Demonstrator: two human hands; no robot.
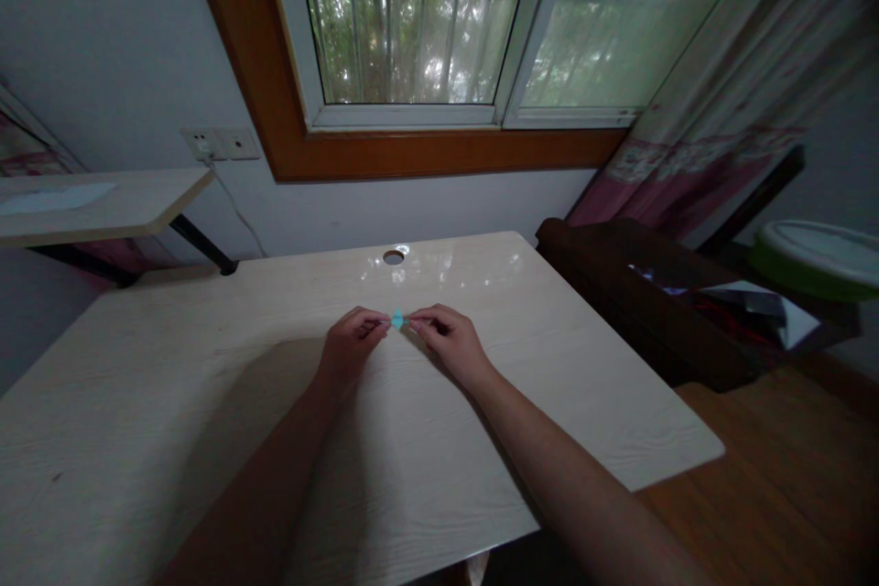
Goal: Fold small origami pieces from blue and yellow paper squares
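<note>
Between my two hands, over the middle of the pale wooden desk [275, 458], is a small light-blue piece [397, 320] that looks like folded paper. My left hand [352, 339] pinches its left side with thumb and forefinger. On the opposite side, the fingertips of my right hand [450, 336] pinch it as well. Only the part of the piece between the fingertips shows, and its exact shape is too small to make out.
A round cable hole [394, 257] lies near the desk's back edge. At left, a raised shelf [157, 201] stands on black legs. A dark wooden cabinet [597, 275] with papers [762, 302] and a green-sided round container [810, 265] is at right. Behind is a window [412, 114].
</note>
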